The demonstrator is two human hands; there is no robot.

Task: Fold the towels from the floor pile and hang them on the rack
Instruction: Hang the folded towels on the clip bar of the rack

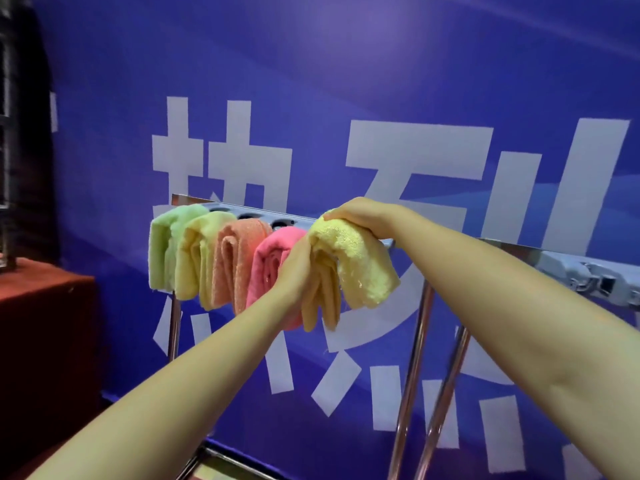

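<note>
A metal rack runs across the view at chest height. Over its left part hang folded towels side by side: a green towel, a pale yellow towel, an orange towel and a pink towel. A further yellow towel is draped over the bar to the right of the pink one. My right hand lies on top of this towel at the bar, fingers curled over it. My left hand grips its hanging front layers from the left. The floor pile is out of view.
A blue banner with large white characters stands right behind the rack. The rack's chrome legs slant down to the floor at centre right. A red-covered block stands at the left. The bar's right part carries no towels.
</note>
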